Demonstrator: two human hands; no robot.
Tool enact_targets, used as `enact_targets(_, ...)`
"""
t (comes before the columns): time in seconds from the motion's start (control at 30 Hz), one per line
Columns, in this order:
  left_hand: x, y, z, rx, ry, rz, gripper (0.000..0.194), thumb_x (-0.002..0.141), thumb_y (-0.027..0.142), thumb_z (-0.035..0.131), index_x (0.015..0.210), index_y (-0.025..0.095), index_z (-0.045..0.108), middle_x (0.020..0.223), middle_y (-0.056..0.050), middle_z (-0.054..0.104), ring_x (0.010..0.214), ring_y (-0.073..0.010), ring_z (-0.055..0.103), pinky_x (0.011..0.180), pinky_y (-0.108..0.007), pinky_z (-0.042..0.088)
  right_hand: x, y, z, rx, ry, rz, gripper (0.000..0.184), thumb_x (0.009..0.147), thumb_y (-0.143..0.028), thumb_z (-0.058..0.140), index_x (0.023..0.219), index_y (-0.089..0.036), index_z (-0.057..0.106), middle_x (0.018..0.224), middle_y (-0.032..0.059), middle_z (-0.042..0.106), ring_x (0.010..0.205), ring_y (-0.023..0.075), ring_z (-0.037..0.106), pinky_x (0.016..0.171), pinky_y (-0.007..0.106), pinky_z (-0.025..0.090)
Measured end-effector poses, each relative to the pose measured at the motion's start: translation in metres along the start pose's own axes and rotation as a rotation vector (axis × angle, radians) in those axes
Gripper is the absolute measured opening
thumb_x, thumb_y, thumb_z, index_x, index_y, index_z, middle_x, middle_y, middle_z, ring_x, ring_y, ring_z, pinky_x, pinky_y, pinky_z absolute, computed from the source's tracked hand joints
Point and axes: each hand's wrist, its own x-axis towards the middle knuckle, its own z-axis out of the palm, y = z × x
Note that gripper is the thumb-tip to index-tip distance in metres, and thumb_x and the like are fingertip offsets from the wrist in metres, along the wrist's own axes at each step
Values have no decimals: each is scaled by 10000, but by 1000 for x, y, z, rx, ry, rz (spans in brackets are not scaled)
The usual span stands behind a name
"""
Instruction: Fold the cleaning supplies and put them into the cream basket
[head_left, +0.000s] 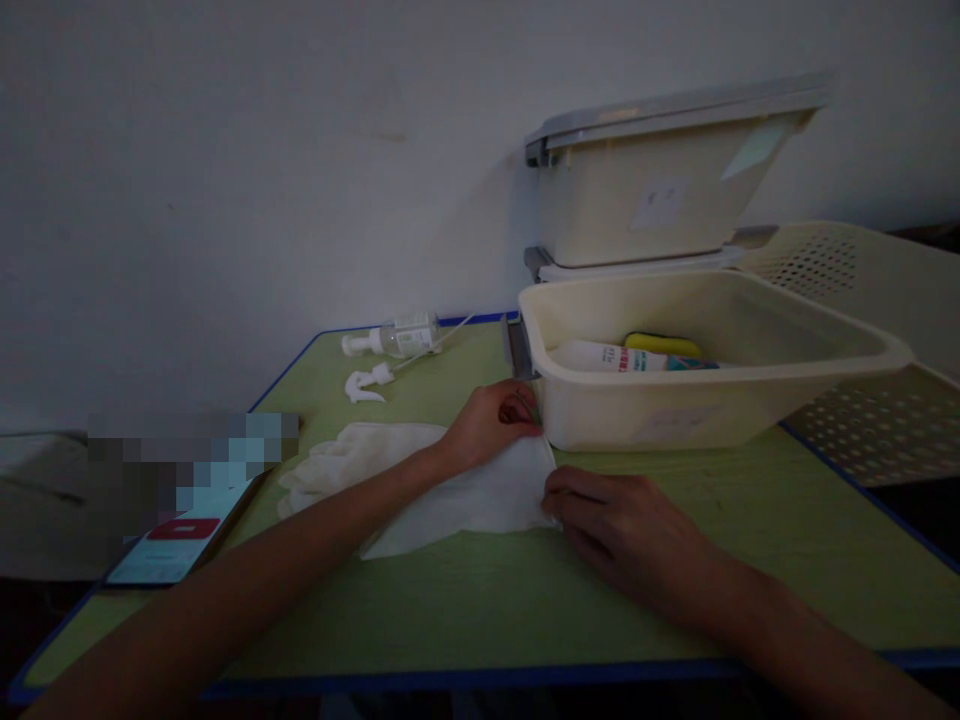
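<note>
White gloves (pixel 487 492) lie flat on the green table, one partly over another, with their fingers towards the left and their cuffs towards the right. My left hand (pixel 495 422) pinches the far corner of the upper cuff, close to the cream bin. At the near corner of that cuff, my right hand (pixel 607 515) has its fingers closed on the edge. My left forearm crosses over the gloves and hides part of them.
A cream bin (pixel 637 415) holds a white printed bottle (pixel 600 357) and a yellow sponge (pixel 660 345). Behind it stands a lidded box (pixel 600 210), with a perforated basket (pixel 885 265) to the right. A clear bottle (pixel 412 335), a white spray head (pixel 367 382) and a tablet-like screen (pixel 165 555) lie leftward.
</note>
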Motion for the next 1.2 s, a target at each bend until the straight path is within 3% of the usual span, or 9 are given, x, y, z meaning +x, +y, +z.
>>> enact_targets(0.2, -4, -1, 1, 146, 5, 98, 162, 648, 45, 678, 711, 128, 555, 611, 44, 574, 576, -86, 548, 584, -199, 444, 0, -1, -1, 104, -51, 32, 232, 733, 4, 488, 819, -133, 656, 851, 64, 641, 732, 157, 592, 650, 253, 470)
enact_targets(0.37, -7, -6, -2, 507, -46, 405, 81, 767, 109, 602, 695, 138, 626, 741, -11, 611, 693, -118, 567, 670, -237, 457, 1, -6, -8, 160, -50, 31, 226, 687, -20, 523, 809, -142, 669, 781, 61, 643, 797, 197, 563, 737, 305, 455)
enact_targets(0.5, -12, -7, -1, 797, -6, 583, 128, 818, 178, 572, 740, 141, 667, 841, -57, 604, 829, -170, 559, 748, -284, 463, 2, -7, -9, 141, -61, 107, 187, 779, -68, 486, 825, -142, 651, 713, 58, 631, 705, 185, 570, 639, 288, 439)
enact_targets(0.63, -16, -2, 0, 993, -48, 586, 209, 863, 203, 499, 759, 149, 672, 791, -54, 578, 815, -184, 548, 707, -285, 463, 12, -1, -4, 151, -36, 254, 172, 841, -113, 465, 804, -145, 629, 657, 31, 624, 575, 136, 558, 548, 233, 399)
enact_targets(0.73, -17, 0, -1, 987, -109, 541, 236, 882, 187, 452, 787, 147, 664, 790, -49, 568, 786, -173, 554, 679, -268, 458, 24, 5, -3, 106, -64, 255, 141, 809, -130, 530, 700, -157, 614, 583, 0, 597, 513, 117, 523, 496, 218, 349)
enact_targets(0.97, -15, -3, -5, 895, -174, 476, 178, 847, 161, 465, 774, 145, 626, 795, -42, 564, 733, -162, 541, 649, -261, 437, 41, 8, 4, -81, -103, -225, 149, 804, -79, 521, 701, -155, 598, 696, 27, 613, 718, 164, 538, 677, 283, 430)
enact_targets(1.2, -12, -4, -8, 809, -216, 496, 96, 809, 175, 523, 793, 136, 610, 798, -52, 571, 753, -182, 546, 658, -270, 435, 34, 9, 10, 111, -56, -67, 79, 801, -95, 526, 842, -152, 561, 899, 65, 564, 870, 177, 532, 778, 319, 484)
